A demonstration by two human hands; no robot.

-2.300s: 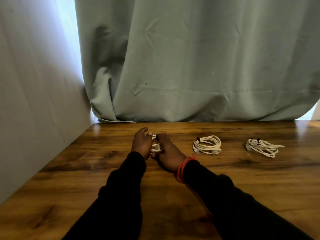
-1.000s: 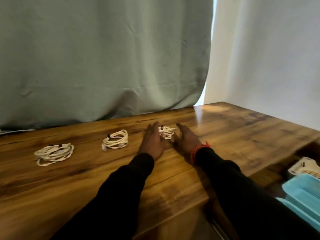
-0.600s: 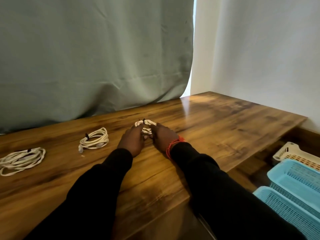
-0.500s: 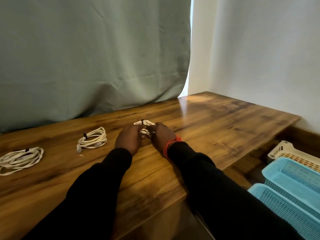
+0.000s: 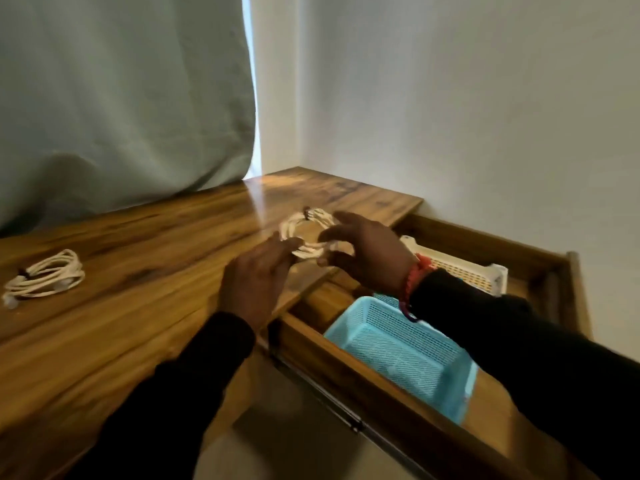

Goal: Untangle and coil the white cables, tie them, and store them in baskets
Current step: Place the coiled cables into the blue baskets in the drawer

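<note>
Head view. Coil (image 5: 308,233): white cable wound into a flat oval of several loops, bound by a dark tie at its far side; blurred. It sits at the right part of the table (image 5: 121,306), close to the front edge, above the open drawer (image 5: 346,372); whether it rests on the wood or is lifted just clear cannot be told.

Second coil (image 5: 43,277): same white cable, tied, lying flat at the far left of the table, well apart from the hands.

Baskets: blue basket (image 5: 391,344) in the drawer, nearest; cream basket (image 5: 460,270) behind it, partly hidden by the right forearm.

Change against half a second ago: the camera has swung right and down, so the drawer and both baskets now fill the lower right; only one other coil remains in view, where two were seen. The hands, then closed in over the coil, now have their fingers spread.

Left hand (image 5: 256,282): fingers extended and slightly apart, tips at the coil's near left edge, touching or just beside it.

Right hand (image 5: 370,252): fingers curved and splayed over the coil's right side, thumb beneath at its near edge; a firm grip cannot be confirmed. Red bracelet (image 5: 414,280) on the wrist.
</note>
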